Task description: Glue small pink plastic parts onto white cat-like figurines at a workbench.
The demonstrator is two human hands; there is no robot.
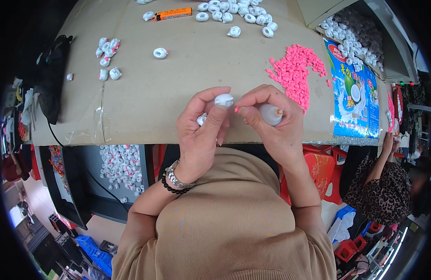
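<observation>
Between thumb and forefinger, my left hand [200, 126] pinches a small white rounded piece [223, 100]. A second white piece [202, 119] sits tucked in the same palm. My right hand [276, 123] pinches a tiny pink piece [236, 110] at its fingertips, a short gap from the white one. A translucent white squeeze bottle [270, 115] with a brownish tip is held in the right palm. Ahead and to the right lies a heap of pink pieces [297, 70]. On the left are several white pieces with pink bits [104, 51], and another one [160, 53] stands alone.
White pieces [234, 9] and an orange box [173, 14] lie at the far side of the table [197, 60]. A blue printed sheet [358, 100] and an open bin [388, 42] are at right. Below left is a drawer [92, 163] of white-and-pink pieces. Another person [378, 186] works at far right.
</observation>
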